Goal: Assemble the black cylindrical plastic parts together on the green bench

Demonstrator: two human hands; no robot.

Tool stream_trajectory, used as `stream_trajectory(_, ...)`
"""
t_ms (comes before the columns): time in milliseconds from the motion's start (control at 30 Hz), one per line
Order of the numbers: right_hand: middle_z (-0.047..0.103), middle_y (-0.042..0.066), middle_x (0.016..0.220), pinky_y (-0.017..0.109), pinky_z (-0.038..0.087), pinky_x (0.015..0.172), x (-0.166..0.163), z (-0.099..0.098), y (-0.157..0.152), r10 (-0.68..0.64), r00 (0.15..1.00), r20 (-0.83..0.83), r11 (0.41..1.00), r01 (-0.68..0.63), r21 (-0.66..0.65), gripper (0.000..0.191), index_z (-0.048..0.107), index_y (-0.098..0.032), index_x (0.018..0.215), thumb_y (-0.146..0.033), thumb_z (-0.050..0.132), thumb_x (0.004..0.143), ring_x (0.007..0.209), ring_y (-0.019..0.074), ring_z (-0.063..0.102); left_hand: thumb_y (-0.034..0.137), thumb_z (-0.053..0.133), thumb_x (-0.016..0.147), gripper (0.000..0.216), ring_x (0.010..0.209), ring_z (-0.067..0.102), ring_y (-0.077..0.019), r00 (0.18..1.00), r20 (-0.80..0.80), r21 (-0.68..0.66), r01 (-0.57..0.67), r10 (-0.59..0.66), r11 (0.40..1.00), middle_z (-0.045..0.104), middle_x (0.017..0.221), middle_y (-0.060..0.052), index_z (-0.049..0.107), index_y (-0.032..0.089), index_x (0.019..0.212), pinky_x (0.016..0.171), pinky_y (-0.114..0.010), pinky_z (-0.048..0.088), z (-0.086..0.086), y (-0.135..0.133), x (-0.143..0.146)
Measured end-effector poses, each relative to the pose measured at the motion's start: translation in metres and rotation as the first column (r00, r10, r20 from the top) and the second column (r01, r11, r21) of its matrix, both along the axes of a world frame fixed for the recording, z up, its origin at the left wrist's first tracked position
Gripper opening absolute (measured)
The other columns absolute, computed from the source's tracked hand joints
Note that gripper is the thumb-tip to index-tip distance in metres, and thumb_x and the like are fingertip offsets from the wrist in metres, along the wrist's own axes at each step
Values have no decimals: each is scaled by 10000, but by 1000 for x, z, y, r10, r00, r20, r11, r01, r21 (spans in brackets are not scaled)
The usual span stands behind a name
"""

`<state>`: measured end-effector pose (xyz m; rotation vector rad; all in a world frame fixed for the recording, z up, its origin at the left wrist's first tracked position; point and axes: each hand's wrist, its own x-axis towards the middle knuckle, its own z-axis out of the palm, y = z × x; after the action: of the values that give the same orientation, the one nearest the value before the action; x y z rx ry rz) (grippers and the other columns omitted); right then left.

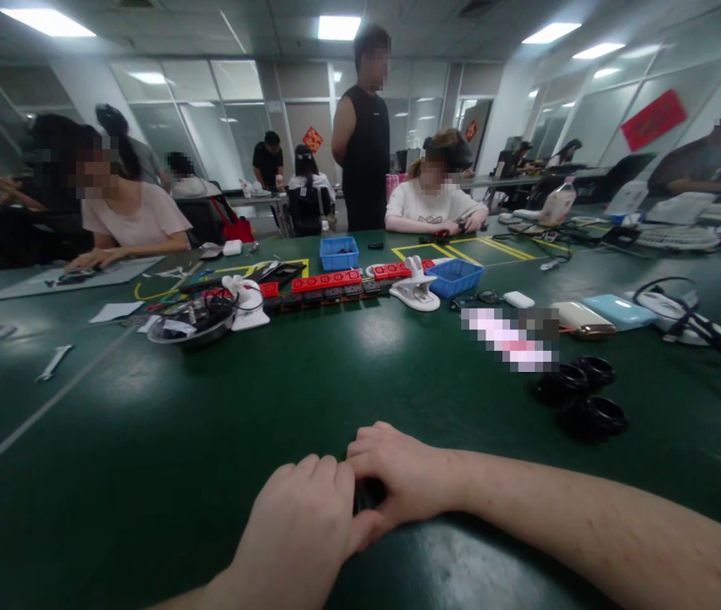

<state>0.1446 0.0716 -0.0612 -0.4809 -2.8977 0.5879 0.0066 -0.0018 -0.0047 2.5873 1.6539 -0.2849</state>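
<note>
Near the front of the green table (239,407), my two hands meet around a small black part (369,493). Its shape is mostly covered; only a dark piece shows between the fingers. My left hand (302,512) is closed at its left side, thumb pointing right. My right hand (402,474) curls over it from the right, with fingers and thumb wrapped round. To the right stand several glossy black ring-shaped parts (595,415), open at the top and apart from my hands.
Further back are a metal bowl (191,335) of cables, red power strips (327,281), a white clip stand (416,292) and blue bins (455,278). A wrench (53,363) lies left. A light blue box (619,312) and cables lie right. Several people sit or stand beyond.
</note>
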Motion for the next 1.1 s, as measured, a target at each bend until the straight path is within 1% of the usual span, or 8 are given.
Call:
stream_trajectory(133, 566, -13, 750, 246, 311, 639, 0, 1, 0, 2, 1000, -10, 1000, -2, 0, 375, 581, -183, 807, -481, 698, 613, 703, 127, 476, 359, 543, 818, 246, 688, 593, -259, 998, 39, 68, -57, 55, 996, 614, 715, -79, 626, 131, 774, 602, -372, 465, -5, 1, 1)
stream_trajectory(300, 594, -5, 804, 254, 331, 660, 1, 2, 0, 1, 1000, 0, 1000, -1, -31, 413, 597, -191, 877, -495, 692, 615, 745, 144, 508, 512, 594, 738, 391, 713, 573, -270, 991, 117, 17, -65, 63, 998, 601, 757, -73, 614, 129, 813, 628, -409, 455, 5, 10, -4)
stream_trajectory(433, 600, -1, 909, 269, 328, 691, 1, 2, 0, -7, 1000, -24, 1000, 6, -25, 419, 596, -212, 926, -502, 677, 635, 815, 158, 511, 215, 567, 807, 154, 883, 554, -215, 933, 320, 0, 173, -164, 985, 614, 949, -33, 604, 198, 956, 795, -362, 422, 21, 14, -18)
stream_trajectory(500, 595, -6, 893, 268, 324, 690, 1, 1, 0, -5, 1000, -14, 1000, 5, -23, 400, 599, -212, 888, -505, 681, 629, 811, 156, 508, 64, 507, 802, 285, 932, 543, -155, 861, 439, -77, 321, -257, 944, 605, 1014, 20, 602, 263, 983, 825, -270, 407, 28, 14, -26)
stream_trajectory(600, 575, -16, 800, 259, 314, 674, 1, 0, 0, -8, 1000, 8, 1000, 8, -24, 395, 594, -200, 830, -516, 688, 613, 771, 145, 496, -13, 465, 793, 401, 956, 538, -106, 815, 520, -198, 406, -255, 892, 596, 1060, 62, 613, 310, 978, 829, -193, 392, 31, 15, -33)
stream_trajectory(800, 569, -19, 805, 248, 287, 643, 2, -1, 0, -1, 1000, -9, 999, 1, -35, 357, 581, -198, 778, -501, 689, 622, 764, 140, 480, -8, 544, 757, 356, 928, 537, -143, 872, 428, -243, 366, -239, 898, 606, 1012, 32, 635, 286, 937, 776, -231, 402, 24, 18, -28)
stream_trajectory(1000, 577, -15, 814, 250, 284, 640, 2, -2, 1, 4, 1000, 0, 1000, -4, -9, 373, 580, -195, 802, -523, 659, 643, 760, 141, 484, 172, 676, 709, 221, 812, 556, -197, 973, 212, -230, 138, -89, 963, 603, 890, -28, 636, 193, 926, 687, -281, 428, 16, 15, -13)
stream_trajectory(1100, 578, -9, 811, 245, 278, 623, 2, -1, 0, 2, 1000, 15, 1000, -2, -3, 384, 592, -208, 863, -506, 673, 634, 753, 143, 482, 265, 673, 715, 227, 788, 568, -235, 991, 130, -160, 60, -40, 985, 612, 856, -66, 633, 138, 899, 678, -335, 440, 9, 13, -7)
